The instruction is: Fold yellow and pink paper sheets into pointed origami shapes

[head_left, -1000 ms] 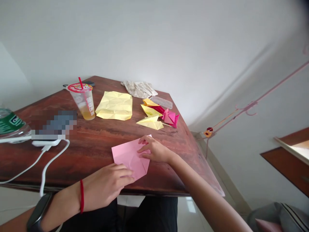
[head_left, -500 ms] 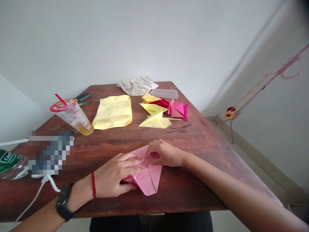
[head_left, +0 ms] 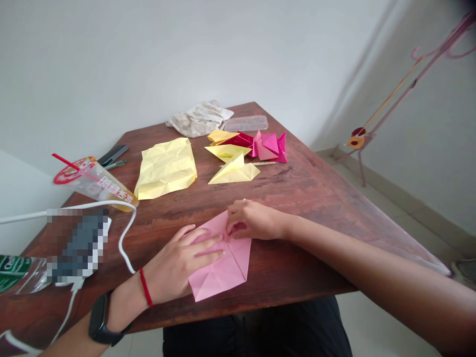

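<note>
A creased sheet of pink origami paper [head_left: 229, 270] lies on the wooden table in front of me. Across its left part rests my left hand [head_left: 186, 255], fingers stretched out and pressing it down; the thumb is hidden. My right hand [head_left: 256, 220] is at the sheet's upper right, with fingers curled and the thumb and fingertips pinched together on the paper. The exact spot they grip is partly covered by the hand.
Beyond the hands lie a creased yellow sheet [head_left: 167, 166], folded yellow paper [head_left: 236, 171] and folded pink paper [head_left: 269, 146]. On the left are a tilted drink cup [head_left: 106, 186], a blurred-out device [head_left: 78, 245], a white cable [head_left: 121, 238] and a bottle [head_left: 22, 272].
The pink paper's near edge, raised and bent before, now lies flatter. My left thumb has gone out of sight. The whole view has shifted and tilted slightly.
</note>
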Tool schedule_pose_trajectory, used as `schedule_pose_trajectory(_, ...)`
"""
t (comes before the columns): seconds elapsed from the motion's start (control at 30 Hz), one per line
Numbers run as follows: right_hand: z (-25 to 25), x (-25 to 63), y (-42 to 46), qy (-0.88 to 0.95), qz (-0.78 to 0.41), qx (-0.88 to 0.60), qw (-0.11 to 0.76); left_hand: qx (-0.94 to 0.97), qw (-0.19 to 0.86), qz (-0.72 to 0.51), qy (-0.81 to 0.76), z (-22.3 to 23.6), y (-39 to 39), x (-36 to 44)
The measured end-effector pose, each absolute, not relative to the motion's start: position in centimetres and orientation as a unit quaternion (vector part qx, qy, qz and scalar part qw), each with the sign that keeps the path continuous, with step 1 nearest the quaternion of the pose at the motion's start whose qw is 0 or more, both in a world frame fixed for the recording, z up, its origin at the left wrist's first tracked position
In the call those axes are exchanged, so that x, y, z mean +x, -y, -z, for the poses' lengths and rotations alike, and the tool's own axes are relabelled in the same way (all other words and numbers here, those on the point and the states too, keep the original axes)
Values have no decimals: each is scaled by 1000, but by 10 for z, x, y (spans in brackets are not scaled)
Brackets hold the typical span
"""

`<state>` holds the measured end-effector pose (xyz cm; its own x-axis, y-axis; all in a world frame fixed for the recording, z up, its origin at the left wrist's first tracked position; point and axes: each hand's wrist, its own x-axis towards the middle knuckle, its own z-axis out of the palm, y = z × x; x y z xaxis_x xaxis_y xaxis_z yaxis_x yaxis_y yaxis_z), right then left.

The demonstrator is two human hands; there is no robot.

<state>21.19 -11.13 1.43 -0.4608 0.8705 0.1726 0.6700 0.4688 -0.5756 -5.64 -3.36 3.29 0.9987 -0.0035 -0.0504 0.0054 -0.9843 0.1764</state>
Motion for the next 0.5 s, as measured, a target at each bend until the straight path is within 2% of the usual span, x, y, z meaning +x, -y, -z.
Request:
schedule_pose_trajectory(0.3,-14,208,118,810,-267,-475,216,996,66,60,12,-43,39,-56)
schedule_pose_trajectory(0.5,-13,209,119,806,-261,-486,213,985,150,-22,-76,-38,45,-48)
